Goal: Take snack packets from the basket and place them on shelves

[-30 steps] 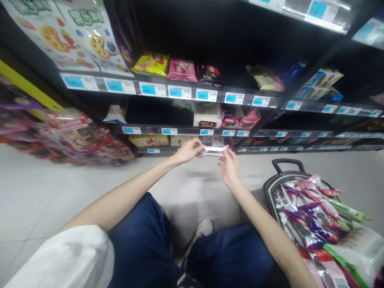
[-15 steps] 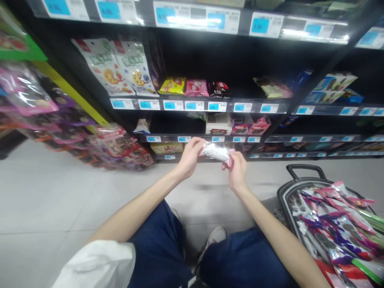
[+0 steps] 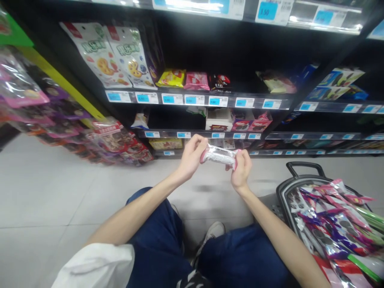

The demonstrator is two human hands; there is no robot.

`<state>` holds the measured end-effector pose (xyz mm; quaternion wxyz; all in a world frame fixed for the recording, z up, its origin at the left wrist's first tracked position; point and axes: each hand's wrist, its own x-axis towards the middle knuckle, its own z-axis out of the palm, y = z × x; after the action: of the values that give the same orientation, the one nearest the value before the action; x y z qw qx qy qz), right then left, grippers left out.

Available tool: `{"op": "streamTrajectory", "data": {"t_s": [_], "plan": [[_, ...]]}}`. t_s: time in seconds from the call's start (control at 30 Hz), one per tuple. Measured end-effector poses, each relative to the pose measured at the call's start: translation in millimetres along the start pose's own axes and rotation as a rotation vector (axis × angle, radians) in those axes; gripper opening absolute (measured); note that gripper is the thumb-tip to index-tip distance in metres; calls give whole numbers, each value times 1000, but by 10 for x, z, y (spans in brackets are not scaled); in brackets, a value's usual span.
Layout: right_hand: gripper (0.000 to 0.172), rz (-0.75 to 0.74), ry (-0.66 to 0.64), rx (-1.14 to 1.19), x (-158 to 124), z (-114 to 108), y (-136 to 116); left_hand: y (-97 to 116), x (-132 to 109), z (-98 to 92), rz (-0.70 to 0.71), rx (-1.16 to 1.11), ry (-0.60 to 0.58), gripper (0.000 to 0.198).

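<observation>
Here, both hands [image 3: 189, 159] pinch a silvery packet [image 3: 220, 155] by its ends, over open floor [image 3: 207, 202], facing a shelf edge [image 3: 168, 135].

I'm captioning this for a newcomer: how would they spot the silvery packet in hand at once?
Face the dark shelves and look to their lowest rows, mid-picture. In front, the left hand and right hand hold the packet by its two ends. Its silvery face with pink ends is plainer than the colourful wrappers in the basket.
</observation>
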<state>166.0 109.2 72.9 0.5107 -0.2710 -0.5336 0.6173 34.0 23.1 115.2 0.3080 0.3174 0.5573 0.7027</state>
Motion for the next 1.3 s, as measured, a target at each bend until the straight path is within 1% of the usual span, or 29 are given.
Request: {"op": "streamTrajectory", "data": {"t_s": [0.07,0.17,0.23,0.43,0.63,0.9,1.07,1.17,1.23,1.27,1.3], "plan": [[40,-13,4,6,-1,0,-9,13,-25,-15,-9,-17,-17,31],[38,-33,9,12,-3,-9,-10,34,-76,-22,-106,-98,-26,28],[37,-46,6,1,-3,-21,5,42,-97,-25,-140,-140,-28,27],[41,-127,-21,-16,21,-61,82,12,-53,-45,-123,-127,-24,27],[40,-140,-25,-47,22,-83,99,8,-40,-37,-102,-114,-37,26],[37,-163,19,-73,18,-110,43,-11,-47,-50,9,-66,-105,27],[38,-161,16,-71,19,-107,40,-49,-26,-63,23,-35,-121,27],[36,-156,23,-47,3,-89,24,-36,-41,-68,55,29,-104,23],[35,-164,26,-11,-2,-73,-2,-11,-70,-71,163,181,-87,17],[35,-171,27,10,0,-66,-19,3,-87,-74,252,284,-93,16],[35,-179,29,29,5,-60,-37,16,-103,-77,353,390,-113,21]]}}
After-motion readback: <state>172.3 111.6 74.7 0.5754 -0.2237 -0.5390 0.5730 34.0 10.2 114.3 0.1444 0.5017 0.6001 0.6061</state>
